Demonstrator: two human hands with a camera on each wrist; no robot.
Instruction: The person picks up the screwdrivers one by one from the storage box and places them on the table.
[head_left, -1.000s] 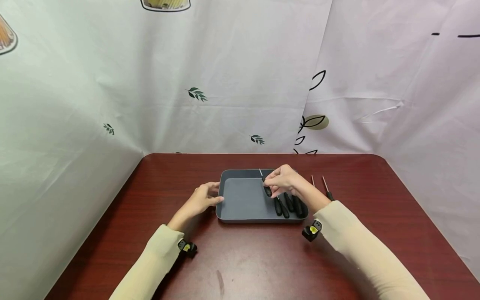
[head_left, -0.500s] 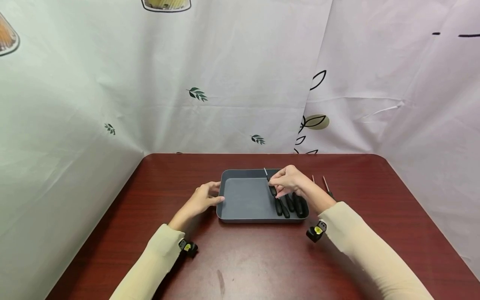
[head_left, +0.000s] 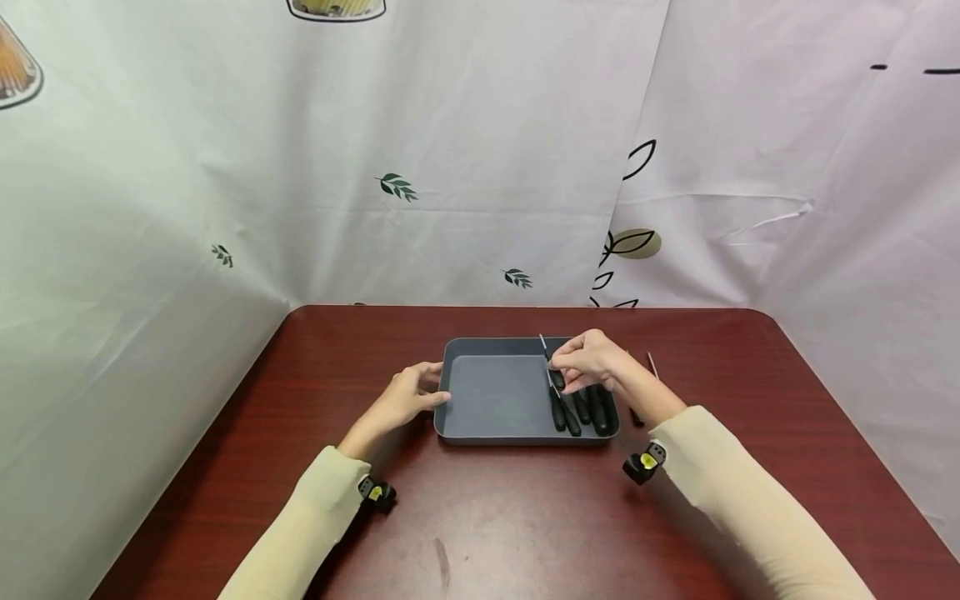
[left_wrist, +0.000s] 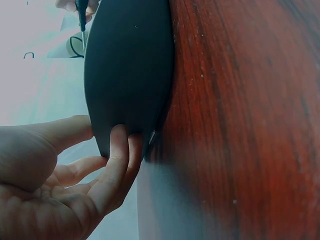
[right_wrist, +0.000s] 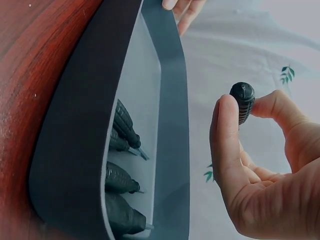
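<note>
Red-brown surface [head_left: 517,508], grey tray [head_left: 491,396] that stood on it, black handle [head_left: 637,419] and metal shaft [head_left: 652,364] that lay right of the tray, partly hidden

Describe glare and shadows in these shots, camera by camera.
Head view: pale sheen on the table, dark shadow beside the left sleeve; left wrist view: shadow close to the tray; right wrist view: tray's outer side dark, cloth washed out.

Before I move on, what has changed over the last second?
The bare right hand has carried the slim black-handled screwdriver rightward above the shallow grey rectangular tray. Nothing was newly gripped or released. The bare left hand keeps hold of the tray's left edge, and the black-handled tools inside lie as before.
</note>
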